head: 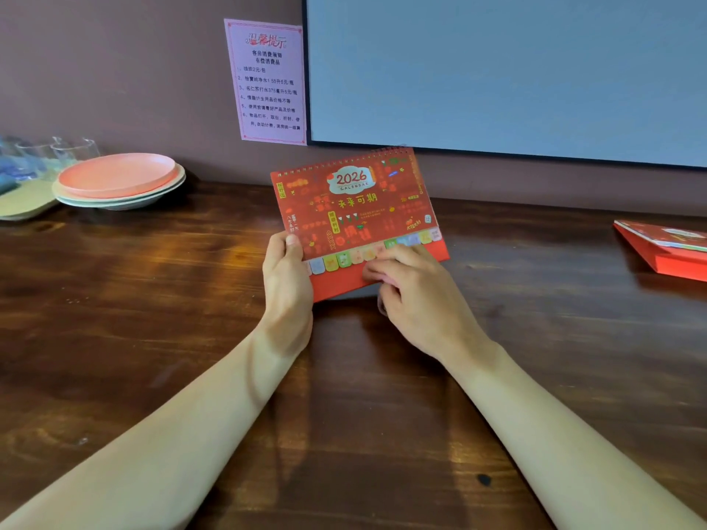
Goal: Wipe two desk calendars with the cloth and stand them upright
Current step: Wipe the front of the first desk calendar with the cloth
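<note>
Observed: both forearms reach in over the desk (153,300) and meet at one calendar (355,208).

Left hand (287,269): closed on the calendar's lower left corner, thumb on the printed face and the rest behind.

Right hand (413,285): fingers (382,262) curled on the red base strip, just under the row of coloured tabs, gripping it. Something pinkish shows under the knuckles. Whether that is the cloth cannot be told, and no cloth is plainly in view elsewhere.

Calendar: held tilted, face toward the person, spiral edge uppermost and leaning left. Its lower edge is at or just above the desk. Contact cannot be confirmed.

Assessment: the step in hand appears to be setting this calendar up on its base.

Recommendations:
- Spread the base flap fully before letting go, so that front and back panels form a steady tent.
- Level the calendar so the whole bottom edge meets the wood at once, not one corner first.
- Keep the left grip until the base sits flat, then release one hand at a time.
- Avoid bending the tabs under the right fingertips.

Further off: a second calendar (673,250) lies flat at the far right of the desk, well apart and not yet stood up. Stacked plates (118,177) sit far left by the wall.
</note>
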### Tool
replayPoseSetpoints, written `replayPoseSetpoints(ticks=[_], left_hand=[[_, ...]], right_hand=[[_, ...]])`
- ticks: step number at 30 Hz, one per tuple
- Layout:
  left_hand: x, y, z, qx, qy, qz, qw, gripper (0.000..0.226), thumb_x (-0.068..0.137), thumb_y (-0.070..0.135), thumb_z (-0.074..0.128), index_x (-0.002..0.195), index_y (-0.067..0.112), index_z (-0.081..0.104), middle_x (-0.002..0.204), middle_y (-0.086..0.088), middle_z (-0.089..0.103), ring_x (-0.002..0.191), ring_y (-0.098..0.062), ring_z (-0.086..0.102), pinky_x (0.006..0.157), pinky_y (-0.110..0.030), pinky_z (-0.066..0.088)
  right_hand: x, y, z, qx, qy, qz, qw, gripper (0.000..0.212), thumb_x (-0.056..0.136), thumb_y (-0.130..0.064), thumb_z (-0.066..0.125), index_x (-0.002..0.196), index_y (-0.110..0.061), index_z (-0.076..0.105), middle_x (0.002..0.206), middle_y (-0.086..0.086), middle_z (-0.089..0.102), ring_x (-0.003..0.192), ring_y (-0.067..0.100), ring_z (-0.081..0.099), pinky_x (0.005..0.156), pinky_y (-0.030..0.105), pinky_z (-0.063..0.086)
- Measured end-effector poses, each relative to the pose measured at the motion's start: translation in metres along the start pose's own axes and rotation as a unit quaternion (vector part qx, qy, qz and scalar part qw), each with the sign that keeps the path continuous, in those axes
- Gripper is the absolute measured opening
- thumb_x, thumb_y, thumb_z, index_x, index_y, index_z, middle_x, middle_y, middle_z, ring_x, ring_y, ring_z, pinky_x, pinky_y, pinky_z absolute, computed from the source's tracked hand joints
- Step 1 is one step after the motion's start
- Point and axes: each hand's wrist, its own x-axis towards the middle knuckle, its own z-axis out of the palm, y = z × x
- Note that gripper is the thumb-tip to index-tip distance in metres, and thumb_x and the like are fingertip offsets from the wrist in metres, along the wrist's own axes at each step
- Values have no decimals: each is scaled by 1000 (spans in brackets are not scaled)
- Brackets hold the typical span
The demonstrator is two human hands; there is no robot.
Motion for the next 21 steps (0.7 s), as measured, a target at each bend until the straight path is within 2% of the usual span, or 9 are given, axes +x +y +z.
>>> replayPoseSetpoints(ticks=[2, 3, 7, 9, 13, 15, 18, 19, 21], left_hand=[[1, 2, -1, 10, 11, 1, 1000, 27, 116, 40, 35, 121, 23, 55, 111, 1, 72, 94, -13, 76, 71, -26, 60], [2, 3, -2, 14, 11, 3, 1000, 28, 116, 41, 34, 122, 23, 55, 112, 1, 72, 96, -13, 76, 72, -26, 59], [-3, 2, -1, 38, -16, 16, 999, 24, 116, 38, 36, 109, 25, 56, 107, 0, 73, 91, -13, 78, 72, -31, 64], [-6, 1, 0, 52, -41, 26, 997, 26, 116, 36, 36, 106, 24, 56, 106, -2, 73, 93, -16, 79, 76, -35, 66], [-12, 1, 0, 67, -73, 55, 993, 28, 116, 34, 36, 108, 19, 58, 105, -3, 75, 91, -15, 78, 73, -30, 65], [-11, 2, -1, 59, -65, 55, 995, 29, 117, 31, 36, 110, 15, 60, 103, -6, 74, 89, -17, 77, 75, -35, 66], [-6, 2, -3, 43, -25, 43, 998, 29, 115, 26, 37, 106, 13, 61, 107, -14, 71, 93, -22, 72, 83, -46, 64], [-5, 2, -3, 41, -17, 38, 998, 29, 115, 25, 37, 103, 15, 61, 106, -13, 71, 93, -23, 72, 81, -45, 64], [-6, 3, -2, 44, -15, 36, 998, 28, 116, 27, 37, 103, 17, 60, 102, -5, 71, 86, -17, 74, 69, -34, 64]], right_hand=[[-3, 4, -7, 4, 62, 29, 998, 19, 93, -3, 64, 99, -13, 79, 103, -5, 69, 104, 15, 60, 86, 37, 56], [-2, 3, -11, 7, 101, 42, 994, 16, 94, -4, 64, 98, -12, 78, 102, -3, 70, 103, 15, 60, 87, 33, 55], [19, -6, -26, 21, 230, 51, 972, 25, 96, 1, 59, 113, -5, 77, 116, 3, 71, 113, 18, 59, 97, 8, 41], [36, -12, -28, 10, 245, 25, 969, 28, 98, 3, 57, 120, -2, 74, 121, 7, 71, 118, 20, 59, 103, 7, 38], [57, -19, -15, -19, 172, -25, 985, 24, 97, 5, 60, 115, -4, 74, 122, 7, 71, 120, 23, 60, 106, 31, 49], [53, -20, -3, -40, 110, -68, 991, 19, 97, 4, 62, 112, -3, 72, 124, 8, 68, 126, 24, 58, 109, 36, 46], [33, -15, 15, -88, 34, -132, 987, 32, 103, -4, 58, 135, -1, 64, 147, 16, 59, 145, 29, 46, 122, 40, 35], [30, -12, 16, -101, 19, -139, 985, 39, 105, -7, 56, 144, -1, 58, 154, 15, 53, 150, 28, 40, 125, 41, 31], [32, -4, 9, -120, 28, -114, 986, 43, 106, -7, 54, 149, -3, 53, 158, 14, 49, 152, 28, 38, 128, 41, 24]])
